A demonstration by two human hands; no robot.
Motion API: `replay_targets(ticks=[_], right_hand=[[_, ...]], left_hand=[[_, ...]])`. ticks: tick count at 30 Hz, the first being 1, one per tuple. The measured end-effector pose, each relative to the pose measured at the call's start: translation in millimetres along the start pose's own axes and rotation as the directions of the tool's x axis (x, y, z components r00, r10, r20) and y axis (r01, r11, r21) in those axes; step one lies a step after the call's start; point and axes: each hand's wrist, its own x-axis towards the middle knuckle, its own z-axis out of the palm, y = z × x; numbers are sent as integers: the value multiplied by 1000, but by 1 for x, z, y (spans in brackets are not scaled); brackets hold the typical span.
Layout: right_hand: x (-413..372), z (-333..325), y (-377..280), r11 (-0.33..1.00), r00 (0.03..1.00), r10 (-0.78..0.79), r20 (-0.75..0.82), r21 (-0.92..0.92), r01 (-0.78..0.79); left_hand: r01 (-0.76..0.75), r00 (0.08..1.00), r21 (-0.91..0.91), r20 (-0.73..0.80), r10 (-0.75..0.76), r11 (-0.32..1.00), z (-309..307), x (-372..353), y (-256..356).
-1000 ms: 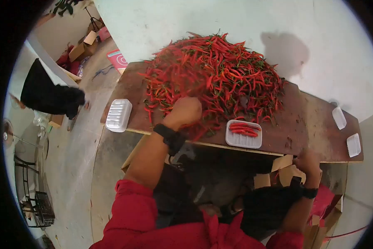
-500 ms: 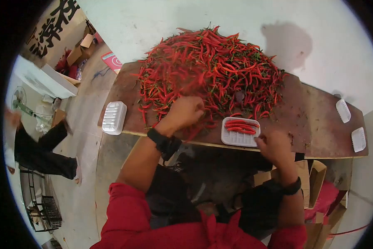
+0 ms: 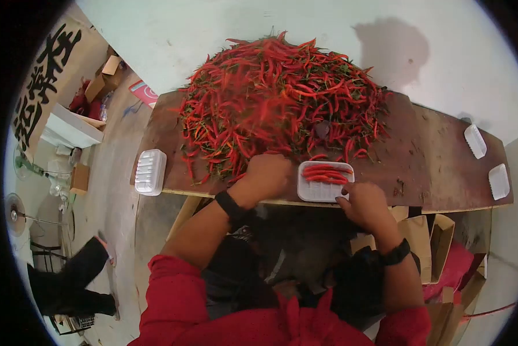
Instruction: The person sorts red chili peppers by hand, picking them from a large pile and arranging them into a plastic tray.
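Observation:
A large heap of red chilies with green stems covers the back middle of the brown table. At its front edge is my left hand, its fingers turned away and hidden, just left of a white tray. Several red chilies lie side by side in that tray. My right hand is at the tray's lower right corner, thumb and index finger apart, near the chili tips.
A stack of white trays stands at the table's left end. Two single trays lie at the far right. Cardboard boxes are below the table. At the left a person in dark trousers is on the floor area.
My left hand has moved right and down, closer to the tray. My right hand has come in against the tray's corner. The person at the left has moved, and the view has shifted slightly.

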Motion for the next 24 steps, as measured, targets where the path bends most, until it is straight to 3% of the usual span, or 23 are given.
replay_targets(ticks=[5,8,10,11,12,13,14,16,20,22,24], right_hand=[[1,1,-2,1000,1000,-18,-14,20,19],[1,-4,-9,1000,1000,2,20,25,-2],[1,-6,-12,996,1000,-11,7,86,11],[1,-7,-14,996,1000,-11,4,87,10],[1,-8,-16,986,1000,-5,-21,167,9],[1,-9,-17,969,999,3,-44,246,8],[2,-7,-18,969,999,3,-46,245,8],[4,-1,-18,928,982,-45,-183,356,109],[10,-4,-29,831,951,-1,-309,529,173],[10,-16,-37,751,909,105,-404,631,193],[9,-21,-40,766,915,73,-396,609,203]], left_hand=[[23,1000,29,5,-23,999,5,0,-6],[79,995,-87,-55,-84,993,2,2,-17],[-79,937,-403,-342,-70,912,-2,5,-32],[-80,937,-400,-343,-68,913,-4,6,-38],[93,958,-733,-118,-260,674,-17,5,-39],[278,924,-909,165,-346,309,-27,4,-37],[277,924,-909,164,-345,311,-32,1,-33],[221,927,-974,195,-321,47,-38,-4,-20],[297,936,-951,272,-223,90,-42,-8,4],[142,988,-938,154,12,316,-32,-8,7],[156,984,-950,174,46,269,-18,-8,13]])
